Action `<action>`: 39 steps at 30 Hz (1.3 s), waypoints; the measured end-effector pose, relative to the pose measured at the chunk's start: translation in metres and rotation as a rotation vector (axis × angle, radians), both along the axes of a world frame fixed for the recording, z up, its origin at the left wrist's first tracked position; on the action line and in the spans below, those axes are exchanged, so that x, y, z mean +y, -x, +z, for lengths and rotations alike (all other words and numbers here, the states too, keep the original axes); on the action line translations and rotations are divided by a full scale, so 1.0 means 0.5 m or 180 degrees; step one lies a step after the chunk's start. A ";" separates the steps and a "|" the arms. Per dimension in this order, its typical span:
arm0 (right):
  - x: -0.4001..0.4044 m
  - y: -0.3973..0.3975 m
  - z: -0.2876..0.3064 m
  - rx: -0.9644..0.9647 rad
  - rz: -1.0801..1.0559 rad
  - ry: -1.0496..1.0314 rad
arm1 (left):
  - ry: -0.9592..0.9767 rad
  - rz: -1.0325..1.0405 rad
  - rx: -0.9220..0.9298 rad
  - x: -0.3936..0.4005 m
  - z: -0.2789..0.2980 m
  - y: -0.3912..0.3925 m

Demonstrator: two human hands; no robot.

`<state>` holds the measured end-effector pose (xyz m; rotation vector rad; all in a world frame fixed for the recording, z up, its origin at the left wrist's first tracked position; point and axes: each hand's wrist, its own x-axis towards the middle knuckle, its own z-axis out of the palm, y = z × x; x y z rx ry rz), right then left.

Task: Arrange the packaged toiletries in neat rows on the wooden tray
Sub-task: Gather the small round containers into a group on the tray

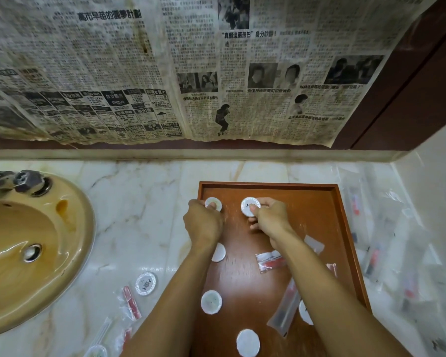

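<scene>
The wooden tray (340, 202) lies on the marble counter (139, 202), to the right of the tan sink (70, 228). Near the tray's far end, the left hand (204, 222) pinches one round white packet (214, 203) and the right hand (271, 217) pinches another round packet (250, 206) with a dark print; the two sit side by side, apart, low over or on the tray floor. More round white packets lie scattered nearer on the tray (211, 301), (247, 342), (219, 252), along with a red-and-clear sachet (269, 261) and a long clear sleeve (285, 313) lying at a slant. On the counter left of the tray rests a printed round packet (146, 283) beside a red sachet (131, 302). Clear wrapped packets (371, 258) lie blurred on the counter to the right. Newspaper (191, 73) covers the wall behind.
</scene>
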<state>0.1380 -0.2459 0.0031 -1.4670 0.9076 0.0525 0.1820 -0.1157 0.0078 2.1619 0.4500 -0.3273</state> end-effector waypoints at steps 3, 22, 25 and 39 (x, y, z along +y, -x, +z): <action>0.003 -0.003 -0.008 -0.0002 0.0053 -0.0020 | -0.0267 -0.0043 -0.0078 -0.026 0.012 -0.008; -0.022 0.005 -0.026 -0.0021 0.0227 0.0122 | -0.1434 -0.0997 -0.0453 -0.041 0.000 -0.055; -0.023 -0.004 -0.023 -0.0016 0.0259 0.0151 | -0.1705 -0.1192 -0.0495 -0.040 -0.002 -0.059; -0.014 -0.037 -0.020 0.0004 0.0292 0.0342 | -0.2411 -0.2563 -0.2027 0.064 -0.073 -0.066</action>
